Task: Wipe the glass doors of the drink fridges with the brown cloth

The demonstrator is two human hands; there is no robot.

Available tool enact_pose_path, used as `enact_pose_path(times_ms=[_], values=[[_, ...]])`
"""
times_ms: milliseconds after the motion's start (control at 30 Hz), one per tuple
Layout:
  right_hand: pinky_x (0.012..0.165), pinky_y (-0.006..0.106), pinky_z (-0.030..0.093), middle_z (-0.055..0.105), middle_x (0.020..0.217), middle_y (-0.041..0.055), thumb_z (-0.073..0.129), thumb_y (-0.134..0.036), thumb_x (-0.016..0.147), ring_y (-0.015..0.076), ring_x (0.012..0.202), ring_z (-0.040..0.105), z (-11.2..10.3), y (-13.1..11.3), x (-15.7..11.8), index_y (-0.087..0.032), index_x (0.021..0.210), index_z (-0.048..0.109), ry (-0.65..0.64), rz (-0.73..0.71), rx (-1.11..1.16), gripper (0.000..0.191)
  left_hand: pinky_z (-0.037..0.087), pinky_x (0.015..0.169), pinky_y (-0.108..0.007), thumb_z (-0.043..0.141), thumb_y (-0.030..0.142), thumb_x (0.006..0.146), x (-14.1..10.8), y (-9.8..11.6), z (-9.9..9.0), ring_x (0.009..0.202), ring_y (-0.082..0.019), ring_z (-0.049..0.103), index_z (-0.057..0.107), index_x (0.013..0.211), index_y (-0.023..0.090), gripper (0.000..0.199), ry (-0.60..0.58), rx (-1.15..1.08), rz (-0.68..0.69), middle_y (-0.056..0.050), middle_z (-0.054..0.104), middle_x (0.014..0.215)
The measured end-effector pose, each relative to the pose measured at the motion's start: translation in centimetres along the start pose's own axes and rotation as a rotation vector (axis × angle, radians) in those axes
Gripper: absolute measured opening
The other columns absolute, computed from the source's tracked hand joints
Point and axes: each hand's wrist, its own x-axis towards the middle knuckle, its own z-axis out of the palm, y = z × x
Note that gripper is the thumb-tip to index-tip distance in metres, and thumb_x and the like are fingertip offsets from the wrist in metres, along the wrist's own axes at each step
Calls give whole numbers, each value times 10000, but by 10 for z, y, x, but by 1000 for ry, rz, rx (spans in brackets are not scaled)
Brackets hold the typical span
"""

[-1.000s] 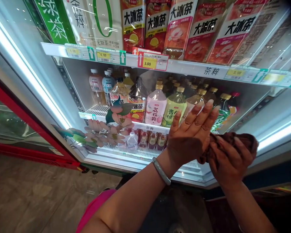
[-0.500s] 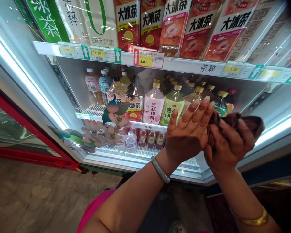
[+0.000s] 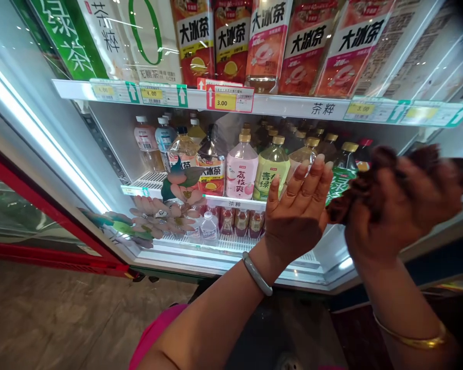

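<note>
My left hand [image 3: 297,210] is raised with its fingers stretched out, its back towards me and a pale bangle [image 3: 257,273] on the wrist. It appears to rest flat against the glass, but the contact itself is hidden. To its right, my right hand [image 3: 393,221] grips a bunched dark brown cloth [image 3: 347,200]; both are smeared by motion. One end of the cloth hangs close beside the left hand. A gold bangle [image 3: 412,336] circles the right wrist. Through the glass, behind both hands, stand bottles such as a pink one [image 3: 241,169] and a yellow-green one [image 3: 273,172].
A lit drinks cooler fills the view, its upper shelf edge [image 3: 278,103] lined with price tags. Large bottles [image 3: 231,38] stand above. Flower decals [image 3: 170,208] sit on the glass at lower left. A red-framed cooler [image 3: 54,262] adjoins on the left, above the floor [image 3: 61,313].
My right hand has moved right and slightly up with the cloth, away from my left hand. The left hand stays nearly in place. The view has shifted slightly.
</note>
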Motion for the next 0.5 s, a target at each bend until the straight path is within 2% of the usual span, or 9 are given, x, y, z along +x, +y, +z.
enact_pose_path(times_ms=[100, 200, 267, 367, 500], values=[[1213, 656, 370, 734, 1272, 86, 747, -228, 848, 352, 1420, 504, -1, -6, -39, -262, 1391, 652, -25, -227, -49, 552, 68, 1350, -497, 488, 269, 957, -2, -2, 3, 1626, -217, 173, 447, 1583, 169, 635, 24, -16, 20, -68, 483, 1611], [1232, 687, 329, 753, 1221, 82, 812, -212, 796, 350, 1407, 521, -16, 9, -81, -253, 1354, 670, -124, -246, -77, 577, 84, 1348, -501, 466, 262, 956, -8, -7, 4, 1613, -225, 236, 461, 1575, 185, 624, -8, -50, 96, -57, 503, 1600], [1213, 697, 349, 726, 1295, 86, 780, -203, 810, 367, 1412, 518, -25, 23, -90, -254, 1367, 667, -107, -180, -90, 571, 101, 1349, -490, 473, 237, 939, -13, -10, 5, 1612, -217, 236, 474, 1566, 193, 629, -18, -59, 136, -43, 504, 1601], [1177, 675, 400, 633, 1453, 93, 665, -199, 869, 383, 1436, 485, -25, 34, -67, -245, 1433, 626, 2, -26, -108, 566, 118, 1352, -467, 498, 216, 919, -20, -11, 5, 1624, -194, 183, 485, 1557, 182, 639, -17, -67, 159, -39, 507, 1598], [1209, 665, 350, 628, 1451, 113, 603, -253, 918, 384, 1445, 467, -6, 19, -20, -226, 1419, 641, 103, 42, -102, 503, 96, 1352, -473, 504, 234, 934, -28, -5, 8, 1635, -191, 101, 492, 1550, 158, 620, -36, -68, 138, -53, 481, 1612]])
